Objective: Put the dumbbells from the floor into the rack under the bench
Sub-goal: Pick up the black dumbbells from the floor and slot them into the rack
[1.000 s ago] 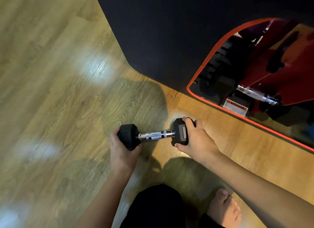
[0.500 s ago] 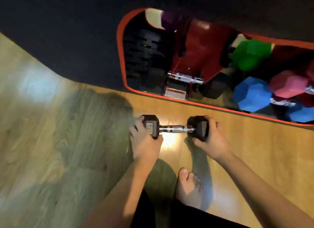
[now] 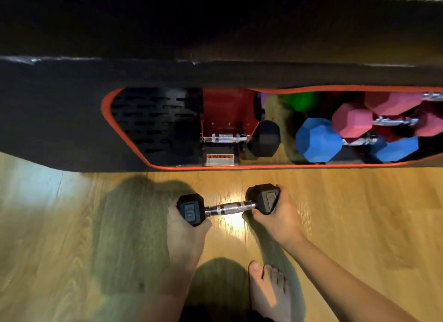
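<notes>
Black hex-headed dumbbell (image 3: 228, 207), knurled chrome bar, gripped at its ends by both hands: left hand (image 3: 185, 235), right hand (image 3: 278, 219).

Both forearms are showing bare, with no sleeves reaching the wrists. The left hand (image 3: 185, 228) and right hand (image 3: 279, 219) are wearing no gloves or rings. A bare foot (image 3: 267, 289) is showing below, beside dark clothing (image 3: 219, 288) at the frame's bottom edge.
</notes>
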Available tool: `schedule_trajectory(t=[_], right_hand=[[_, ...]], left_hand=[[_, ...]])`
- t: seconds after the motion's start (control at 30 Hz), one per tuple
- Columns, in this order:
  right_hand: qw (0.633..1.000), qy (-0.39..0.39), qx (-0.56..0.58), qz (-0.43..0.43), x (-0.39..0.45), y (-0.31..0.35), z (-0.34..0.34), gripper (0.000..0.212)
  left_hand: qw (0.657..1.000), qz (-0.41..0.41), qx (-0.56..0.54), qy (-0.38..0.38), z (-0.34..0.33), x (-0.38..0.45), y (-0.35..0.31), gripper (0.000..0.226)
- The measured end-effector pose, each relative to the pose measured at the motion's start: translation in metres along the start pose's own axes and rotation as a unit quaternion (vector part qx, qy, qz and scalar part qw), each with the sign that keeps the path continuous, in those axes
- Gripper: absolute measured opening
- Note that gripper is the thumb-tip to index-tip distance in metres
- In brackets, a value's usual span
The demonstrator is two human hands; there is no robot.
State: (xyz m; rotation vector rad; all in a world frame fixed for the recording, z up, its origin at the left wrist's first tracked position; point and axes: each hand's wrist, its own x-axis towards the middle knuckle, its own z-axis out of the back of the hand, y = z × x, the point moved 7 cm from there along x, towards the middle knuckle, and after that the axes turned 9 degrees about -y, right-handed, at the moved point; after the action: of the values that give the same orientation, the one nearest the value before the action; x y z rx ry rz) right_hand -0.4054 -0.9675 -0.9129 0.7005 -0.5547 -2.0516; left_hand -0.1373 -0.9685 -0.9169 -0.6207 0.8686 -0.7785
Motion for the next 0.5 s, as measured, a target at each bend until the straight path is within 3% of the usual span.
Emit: schedule_trajectory(t=[0.17,0.5], right_hand=[[0.996,-0.041,0.083,0.002,-0.016,0.020,0.025,0.090],[0.958,-0.220,0.133,0.124,-0.015,0.130,0.132,0.088]], left_hand=[[0.999,-0.047,-0.009,-0.003,0.023,-0.008,-0.040,0.085],[0.975,-0.192,-0.097,-0.054,0.087,-0.021,-0.170,0.092]])
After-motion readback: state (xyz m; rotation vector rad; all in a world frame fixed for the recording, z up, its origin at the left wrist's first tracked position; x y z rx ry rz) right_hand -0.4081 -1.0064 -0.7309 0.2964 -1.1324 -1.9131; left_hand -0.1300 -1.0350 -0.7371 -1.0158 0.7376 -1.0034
